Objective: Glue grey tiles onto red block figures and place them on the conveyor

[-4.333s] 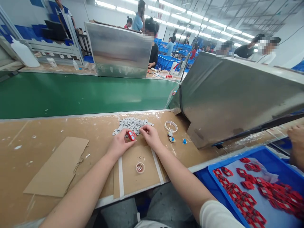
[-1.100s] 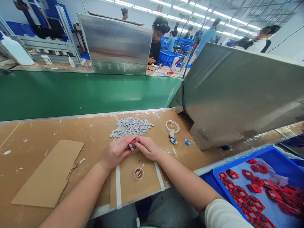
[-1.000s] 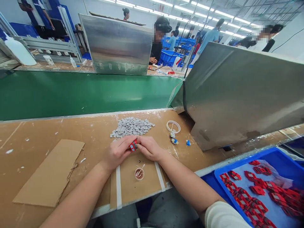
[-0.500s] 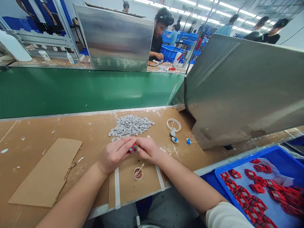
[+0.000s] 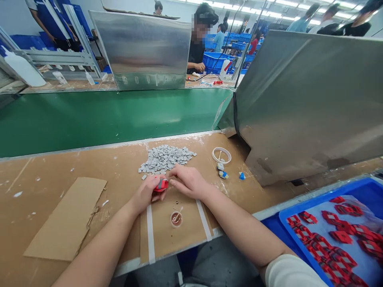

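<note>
My left hand is closed round a small red-and-grey plastic piece, with its red side facing up. Just to the right, my right hand is apart from the piece, its fingers loosely spread and nothing visible in them. Its fingertips are close to the near edge of a pile of small flat grey tiles. Below the hands stands a little clear cup of reddish-brown liquid with a cotton swab leaning in it.
A blue tray of similar red pieces sits at the lower right. A white tape roll and small blue bits lie right of the pile. Flat cardboard is on the left; a metal panel rises at right.
My hands were together on the red-and-grey piece. Now the right hand has come off it and moved slightly right, while the left keeps the piece, turned to show more red.
</note>
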Motion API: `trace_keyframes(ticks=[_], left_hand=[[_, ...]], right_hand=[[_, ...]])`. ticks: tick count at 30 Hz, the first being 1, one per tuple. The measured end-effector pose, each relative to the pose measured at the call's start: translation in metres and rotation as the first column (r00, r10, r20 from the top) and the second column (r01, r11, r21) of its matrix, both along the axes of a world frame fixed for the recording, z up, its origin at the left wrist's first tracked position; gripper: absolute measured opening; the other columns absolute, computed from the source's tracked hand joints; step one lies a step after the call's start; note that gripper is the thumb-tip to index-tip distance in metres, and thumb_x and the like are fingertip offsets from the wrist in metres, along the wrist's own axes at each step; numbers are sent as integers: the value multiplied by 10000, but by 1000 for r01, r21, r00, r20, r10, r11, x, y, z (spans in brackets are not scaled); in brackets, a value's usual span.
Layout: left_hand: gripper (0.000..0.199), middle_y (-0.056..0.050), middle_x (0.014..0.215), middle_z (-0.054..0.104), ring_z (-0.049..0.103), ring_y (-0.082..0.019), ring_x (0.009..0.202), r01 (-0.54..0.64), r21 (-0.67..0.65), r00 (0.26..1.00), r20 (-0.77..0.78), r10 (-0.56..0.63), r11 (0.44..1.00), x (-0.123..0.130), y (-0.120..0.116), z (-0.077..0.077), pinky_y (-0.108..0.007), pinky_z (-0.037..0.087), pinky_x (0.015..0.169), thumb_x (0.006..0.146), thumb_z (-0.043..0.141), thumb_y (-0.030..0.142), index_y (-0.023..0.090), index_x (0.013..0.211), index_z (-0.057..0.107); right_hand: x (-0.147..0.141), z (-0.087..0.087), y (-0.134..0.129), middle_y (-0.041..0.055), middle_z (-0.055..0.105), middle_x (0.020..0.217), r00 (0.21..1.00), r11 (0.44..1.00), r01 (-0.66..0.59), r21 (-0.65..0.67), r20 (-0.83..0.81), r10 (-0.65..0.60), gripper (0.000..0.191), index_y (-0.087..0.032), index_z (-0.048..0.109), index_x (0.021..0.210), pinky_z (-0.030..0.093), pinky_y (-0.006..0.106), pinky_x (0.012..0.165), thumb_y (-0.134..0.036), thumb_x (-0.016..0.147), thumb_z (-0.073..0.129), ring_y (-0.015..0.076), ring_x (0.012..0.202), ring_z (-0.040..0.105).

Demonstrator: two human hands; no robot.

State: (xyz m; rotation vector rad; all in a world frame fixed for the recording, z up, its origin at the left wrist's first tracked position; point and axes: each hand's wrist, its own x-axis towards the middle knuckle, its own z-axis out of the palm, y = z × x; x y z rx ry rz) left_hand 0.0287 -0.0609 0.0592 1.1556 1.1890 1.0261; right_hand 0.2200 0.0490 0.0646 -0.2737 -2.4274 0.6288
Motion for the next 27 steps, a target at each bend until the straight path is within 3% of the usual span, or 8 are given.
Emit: trace_keyframes(ticks=[4,8,11,15,22,27], left_hand=[[536,4,527,492,349,-132,474,-13,-36,1000,-7,12,999,-3,0,-7,-257,239,467,897,399,664,178,770,587],[507,-40,654,581,482,-183,630,-63,69,992,-108,70,996,-5,0,-8,-309,404,596,867,450,623,169,719,621],[519,-55,705,622,534,-221,726,-29,144,980,-193,57,989,-7,-1,-8,-346,460,711,884,439,625,177,680,604],[547,-56,656,608,530,-225,686,-29,166,971,-230,68,986,-4,-3,-9,-355,470,691,916,388,629,198,638,579],[487,-15,560,506,500,-204,626,-387,5,901,-212,379,922,14,-4,-10,-352,532,686,889,405,635,235,613,451],[530,-27,651,594,555,-198,668,-505,-165,860,-178,478,847,23,-3,-7,-318,533,622,862,420,712,219,678,486]], right_hand=[[-4,4,-6,31,650,859,998,963,-52,264,-10,57,318,-185,598,1071,384,281,659,-415,1117,383,155,741,573],[-6,7,-12,14,638,813,1000,905,-9,426,-23,21,273,-197,615,976,322,305,625,-355,1096,427,153,714,552],[-6,8,-16,6,633,789,999,872,14,489,-34,3,270,-203,605,886,300,312,631,-335,1076,464,148,692,529],[-6,9,-20,7,654,827,999,872,-8,490,-28,25,266,-202,598,887,316,311,662,-330,1084,472,148,708,536],[-9,7,-21,32,648,849,995,908,-5,418,90,-36,241,-190,598,958,304,329,678,-312,1101,449,177,761,549],[-12,5,-17,37,633,836,992,921,-33,389,125,-17,253,-184,589,938,301,331,698,-277,1106,423,180,753,519]])
